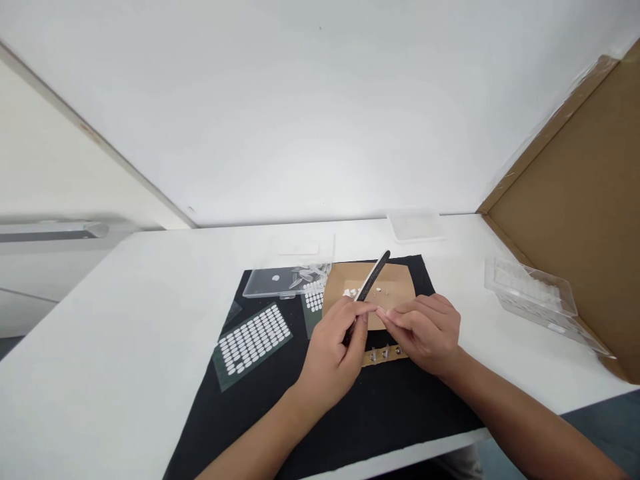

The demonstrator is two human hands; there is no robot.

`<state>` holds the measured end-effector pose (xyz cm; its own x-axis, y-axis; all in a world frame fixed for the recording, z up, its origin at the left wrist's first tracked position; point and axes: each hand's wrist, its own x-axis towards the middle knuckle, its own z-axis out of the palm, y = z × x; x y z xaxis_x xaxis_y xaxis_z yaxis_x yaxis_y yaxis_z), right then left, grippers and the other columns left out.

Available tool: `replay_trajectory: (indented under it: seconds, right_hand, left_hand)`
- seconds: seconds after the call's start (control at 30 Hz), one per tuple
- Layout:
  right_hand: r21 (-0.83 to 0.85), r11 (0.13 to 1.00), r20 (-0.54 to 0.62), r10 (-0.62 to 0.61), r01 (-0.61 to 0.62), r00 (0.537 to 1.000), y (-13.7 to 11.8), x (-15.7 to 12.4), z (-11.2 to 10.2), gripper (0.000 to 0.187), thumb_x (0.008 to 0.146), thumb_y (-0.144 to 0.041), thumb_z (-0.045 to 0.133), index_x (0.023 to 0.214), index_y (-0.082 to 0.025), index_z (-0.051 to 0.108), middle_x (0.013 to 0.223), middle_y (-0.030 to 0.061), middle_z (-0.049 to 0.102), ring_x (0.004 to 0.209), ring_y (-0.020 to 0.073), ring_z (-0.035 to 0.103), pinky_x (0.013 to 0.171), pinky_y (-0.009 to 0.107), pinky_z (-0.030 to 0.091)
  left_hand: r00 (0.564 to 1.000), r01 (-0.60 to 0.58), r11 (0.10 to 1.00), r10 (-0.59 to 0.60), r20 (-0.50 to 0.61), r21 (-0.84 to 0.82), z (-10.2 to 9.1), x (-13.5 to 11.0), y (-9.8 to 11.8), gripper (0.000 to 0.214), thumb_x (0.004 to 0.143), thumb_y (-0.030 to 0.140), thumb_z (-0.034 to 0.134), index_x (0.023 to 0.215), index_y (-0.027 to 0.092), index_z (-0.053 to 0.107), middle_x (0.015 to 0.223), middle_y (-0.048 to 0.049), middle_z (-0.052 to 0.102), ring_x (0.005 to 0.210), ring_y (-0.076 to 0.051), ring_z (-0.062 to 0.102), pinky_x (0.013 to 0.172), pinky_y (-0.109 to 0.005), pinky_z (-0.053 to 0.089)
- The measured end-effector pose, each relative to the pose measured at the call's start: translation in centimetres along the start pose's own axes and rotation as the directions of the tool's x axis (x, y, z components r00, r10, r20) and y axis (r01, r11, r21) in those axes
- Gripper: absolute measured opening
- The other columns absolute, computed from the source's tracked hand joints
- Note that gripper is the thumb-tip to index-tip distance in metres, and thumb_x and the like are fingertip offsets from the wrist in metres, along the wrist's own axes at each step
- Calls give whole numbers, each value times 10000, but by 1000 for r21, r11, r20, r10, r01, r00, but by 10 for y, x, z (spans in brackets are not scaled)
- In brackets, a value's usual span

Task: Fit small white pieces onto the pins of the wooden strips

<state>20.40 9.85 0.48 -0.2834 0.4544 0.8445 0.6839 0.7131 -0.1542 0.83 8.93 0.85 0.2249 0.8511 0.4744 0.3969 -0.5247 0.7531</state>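
My left hand (336, 353) is closed around a slim nail file (374, 275), black on its face with a pale edge, which slants up and to the right. The tips of my left fingers meet those of my right hand (425, 330), which is closed in a pinch. Whatever is between the right fingertips is too small and covered to make out. Just behind both hands lies a brown card tray (397, 277) with small white bits (350, 293) in it. Beneath the right hand, a tan strip (369, 359) carries several small shiny pieces, partly hidden.
A sheet of white oval stickers (255, 339) lies left on the black mat (245, 427); another sheet (314, 300) is partly under the tray. A clear open case (265, 283) holds clear nail-shaped pieces. A clear box (535, 293) stands right, near a cardboard panel (575, 187).
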Motion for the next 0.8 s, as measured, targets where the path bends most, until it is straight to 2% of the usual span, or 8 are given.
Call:
replay_trajectory:
  seconds: [0.17,0.37,0.5,0.6,0.73,0.8]
  right_hand:
    - [-69,993,34,-96,98,995,0,1,-5,228,920,-138,799,836,-231,608,750,-72,775,572,95,631,543,341,300]
    - [-103,978,38,-180,183,983,-2,0,-8,147,931,-161,799,878,-198,668,769,-37,781,607,105,651,566,341,325]
    - [-87,984,22,-157,159,987,-3,0,-6,169,903,-158,828,900,-187,662,771,-42,780,601,102,639,573,333,314]
    - [-47,994,49,-98,101,994,-2,-1,-5,192,893,-160,840,927,-202,655,773,-49,779,607,104,641,597,324,329]
    - [-9,1000,75,-19,20,997,1,-2,-4,284,910,-216,851,1141,-205,686,813,-37,788,650,110,682,636,310,379]
    - [10,1000,104,-6,5,995,2,-2,-4,314,915,-232,852,1185,-216,693,847,-29,796,687,113,702,653,304,395]
  left_hand:
    - [999,33,998,-32,3,-62,0,-1,3,204,1050,182,538,1097,209,735,915,-43,730,840,-174,695,737,-282,535]
    - [993,113,982,-114,-3,-151,0,0,4,144,1005,264,648,1029,211,779,903,-38,766,788,-165,710,688,-259,537]
    - [981,193,959,-188,44,-210,-2,3,4,146,993,286,671,946,227,796,892,-14,793,835,-171,734,790,-263,554]
    - [972,233,947,-223,68,-221,-3,5,3,161,989,308,672,922,225,792,890,-15,790,846,-179,734,797,-264,554]
    - [966,256,941,-239,104,-221,-3,5,2,182,998,323,653,921,218,781,871,-13,775,813,-171,719,772,-258,546]
    - [964,262,942,-243,111,-209,-2,5,2,181,996,326,654,915,217,773,854,-9,763,796,-166,706,759,-255,538]
